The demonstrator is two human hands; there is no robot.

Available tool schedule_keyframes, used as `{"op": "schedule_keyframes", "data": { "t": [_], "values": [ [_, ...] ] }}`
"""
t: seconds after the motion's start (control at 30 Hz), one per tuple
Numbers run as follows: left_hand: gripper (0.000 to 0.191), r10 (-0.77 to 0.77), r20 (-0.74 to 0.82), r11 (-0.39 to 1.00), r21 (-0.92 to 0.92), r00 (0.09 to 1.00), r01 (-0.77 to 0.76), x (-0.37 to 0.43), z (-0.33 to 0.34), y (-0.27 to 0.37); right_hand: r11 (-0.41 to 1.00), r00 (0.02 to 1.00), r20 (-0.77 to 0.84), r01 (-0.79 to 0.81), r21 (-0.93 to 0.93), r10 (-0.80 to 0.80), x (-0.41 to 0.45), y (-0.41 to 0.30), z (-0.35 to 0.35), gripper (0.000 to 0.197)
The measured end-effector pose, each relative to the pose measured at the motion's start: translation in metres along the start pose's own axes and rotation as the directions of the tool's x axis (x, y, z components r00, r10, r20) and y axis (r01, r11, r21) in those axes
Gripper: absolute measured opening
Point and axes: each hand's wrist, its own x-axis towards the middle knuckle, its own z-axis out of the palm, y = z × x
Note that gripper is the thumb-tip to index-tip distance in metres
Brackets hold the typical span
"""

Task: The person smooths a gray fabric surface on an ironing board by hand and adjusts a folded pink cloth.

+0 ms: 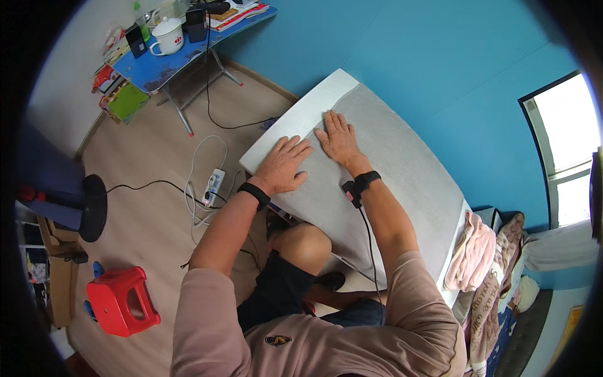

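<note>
A grey cloth [400,160] is spread over a white-topped table [292,122], and a strip of the white top shows along its far left edge. My left hand [285,165] lies palm down near that edge, across the cloth's border, with fingers spread. Just to its right, my right hand [338,139] presses flat on the cloth, fingertips by the border. Neither hand holds anything. Small wrinkles run through the fabric near the hands. Each wrist wears a black band; a small device [351,194] with a black cable hangs at the right one.
Folded pink fabric [471,254] sits at the table's right end, beside blankets on a bed. A power strip [214,187] with tangled cords lies on the floor at left. Also there are a red plastic stool [123,301] and a blue folding table [155,70] bearing a lidded mug [168,36].
</note>
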Motion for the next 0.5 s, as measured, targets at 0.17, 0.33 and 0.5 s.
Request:
{"op": "schedule_keyframes", "data": {
  "t": [0.17, 0.33, 0.5],
  "values": [
    [0.062, 0.036, -0.079, 0.999, -0.033, 0.996, -0.039, -0.003, 0.005, -0.003, 0.996, 1.0, -0.003, -0.018, -0.091, 0.018, -0.007, 0.021, 0.02, 0.069],
    [0.063, 0.04, -0.04, 0.999, 0.0, 0.998, -0.04, 0.0, 0.002, -0.004, 0.969, 0.972, -0.028, -0.236, -0.068, 0.235, -0.099, 0.101, -0.009, 0.069],
    [0.065, 0.011, -0.008, 1.0, 0.03, 1.0, -0.011, 0.001, 0.0, -0.002, 0.834, 0.836, -0.114, -0.546, -0.085, 0.536, -0.257, 0.209, -0.049, 0.062]
  ]
}}
